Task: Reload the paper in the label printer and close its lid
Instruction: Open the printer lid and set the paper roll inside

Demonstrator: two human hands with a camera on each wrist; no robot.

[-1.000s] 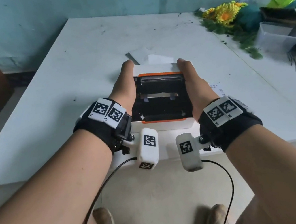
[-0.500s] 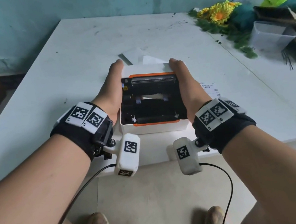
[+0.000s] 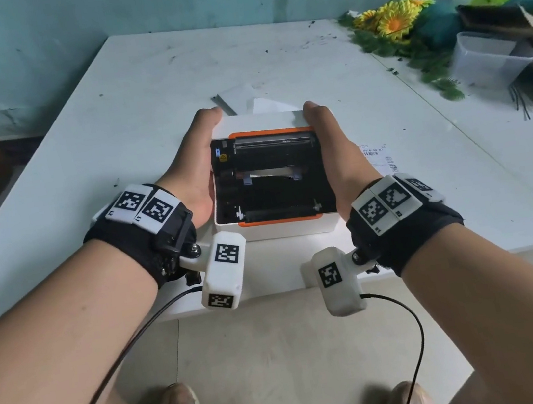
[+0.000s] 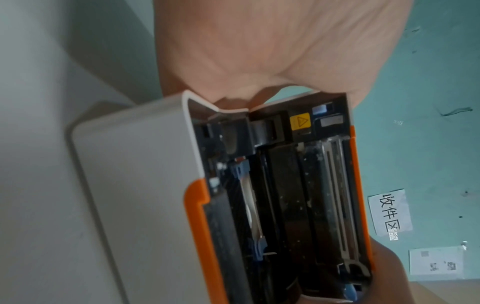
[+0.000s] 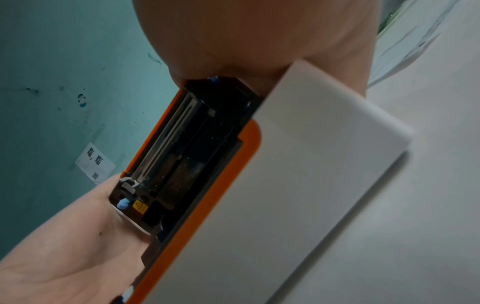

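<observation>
A white label printer (image 3: 276,229) with orange trim sits near the table's front edge. Its lid (image 3: 268,132) is raised, showing the black inside. A strip of white paper (image 3: 271,173) lies between two blue guides. My left hand (image 3: 199,163) grips the lid's left side and my right hand (image 3: 331,147) grips its right side; thumbs lie along the edges, fingers are hidden behind. In the left wrist view my palm (image 4: 272,51) covers the printer's (image 4: 130,205) end. The right wrist view shows the printer's white front (image 5: 311,185) under my right hand (image 5: 246,30).
Loose white sheets (image 3: 242,96) lie just behind the printer and a printed label (image 3: 377,157) lies to its right. Artificial flowers (image 3: 394,22), a clear plastic tub (image 3: 489,59) and clutter fill the far right. The white table (image 3: 108,121) ends just in front of the printer.
Both hands keep the same hold on the lid's sides. The printer and hands have drifted slightly left in the view; the lid's angle looks about the same.
</observation>
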